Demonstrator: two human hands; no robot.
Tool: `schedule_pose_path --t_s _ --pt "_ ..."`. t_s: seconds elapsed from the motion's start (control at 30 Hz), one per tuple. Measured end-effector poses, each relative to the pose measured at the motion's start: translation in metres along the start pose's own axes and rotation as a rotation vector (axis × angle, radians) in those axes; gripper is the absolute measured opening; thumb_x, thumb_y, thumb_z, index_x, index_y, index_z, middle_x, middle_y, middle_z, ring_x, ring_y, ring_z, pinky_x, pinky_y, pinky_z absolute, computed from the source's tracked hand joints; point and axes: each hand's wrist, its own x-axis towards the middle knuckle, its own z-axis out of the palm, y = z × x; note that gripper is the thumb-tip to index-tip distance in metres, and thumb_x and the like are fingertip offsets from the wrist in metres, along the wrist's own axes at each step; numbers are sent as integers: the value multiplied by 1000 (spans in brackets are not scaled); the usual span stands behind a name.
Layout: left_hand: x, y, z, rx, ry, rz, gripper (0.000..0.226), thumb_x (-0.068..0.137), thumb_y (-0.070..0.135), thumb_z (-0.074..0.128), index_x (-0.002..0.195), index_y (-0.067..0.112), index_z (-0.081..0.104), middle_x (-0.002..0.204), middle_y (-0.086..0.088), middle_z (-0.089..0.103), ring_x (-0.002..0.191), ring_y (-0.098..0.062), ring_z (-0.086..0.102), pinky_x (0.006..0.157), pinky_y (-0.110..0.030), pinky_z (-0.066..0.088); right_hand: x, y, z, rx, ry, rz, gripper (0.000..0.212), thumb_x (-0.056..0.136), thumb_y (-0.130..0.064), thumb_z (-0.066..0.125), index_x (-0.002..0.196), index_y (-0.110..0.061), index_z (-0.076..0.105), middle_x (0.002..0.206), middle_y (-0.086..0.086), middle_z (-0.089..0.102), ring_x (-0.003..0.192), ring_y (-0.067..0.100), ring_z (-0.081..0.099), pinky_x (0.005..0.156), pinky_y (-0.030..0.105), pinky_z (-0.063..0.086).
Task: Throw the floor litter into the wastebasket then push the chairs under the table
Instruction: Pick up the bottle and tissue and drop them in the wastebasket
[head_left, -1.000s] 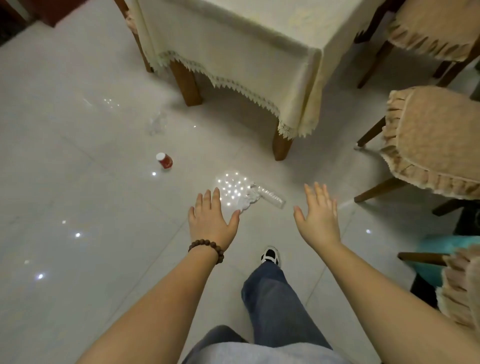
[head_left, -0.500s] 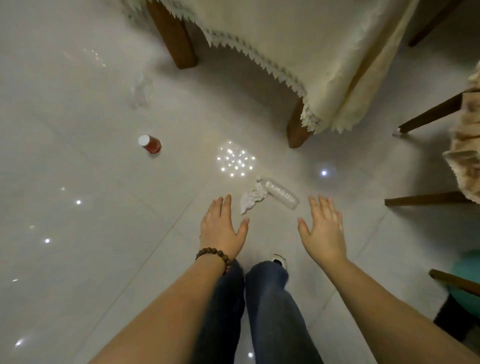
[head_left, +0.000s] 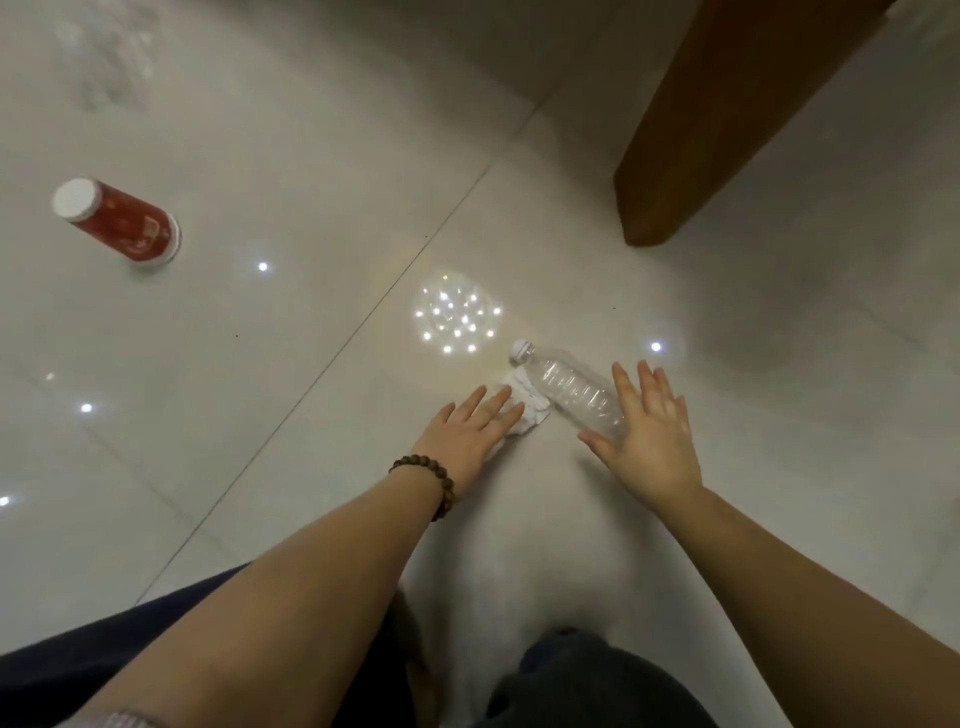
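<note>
A clear plastic bottle (head_left: 569, 387) with a white cap lies on the pale tiled floor, and a crumpled white tissue (head_left: 527, 410) sits against its left side. My left hand (head_left: 470, 434), with a bead bracelet at the wrist, hovers flat over the tissue's near end with fingers spread. My right hand (head_left: 649, 434) is open just over the bottle's base end. Neither hand grips anything. A red paper cup (head_left: 124, 226) lies on its side at the far left.
A wooden table leg (head_left: 691, 130) stands at the upper right. A crumpled clear plastic wrapper (head_left: 111, 49) lies blurred at the top left. My knees in dark trousers (head_left: 597, 680) fill the bottom edge. Ceiling lights glare on the glossy floor.
I have crouched much lower, so the floor and litter appear far closer. Both hands have reached forward and down to the tissue and the bottle. The chairs and tablecloth have left the view.
</note>
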Motion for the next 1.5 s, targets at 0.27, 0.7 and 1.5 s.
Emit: schedule_pose_path --t_s 0.27,0.7,1.5 --pt "46 -14 32 108 76 113 62 95 25 40 149 27 9 158 2 14 142 -23 12 108 -40 18 40 15 47 -8 37 13 95 75 -53 66 148 -25 13 152 9 27 140 25 22 113 43 19" --pt "-37 23 -84 -464 381 -287 35 86 32 57 117 15 53 122 -2 48 112 -23 41 81 -38 46 -33 -55 -76 146 113 132 77 78 -43 69 140 -18 31 122 13 52 112 32 45 92 42 38" --pt "-554 42 -417 -829 1007 -899 44 84 32 64 125 26 49 118 1 59 101 -21 56 78 -25 39 -255 -414 -488 96 61 -464 75 74 -46 71 135 -19 37 126 11 53 114 31 47 91 40 40"
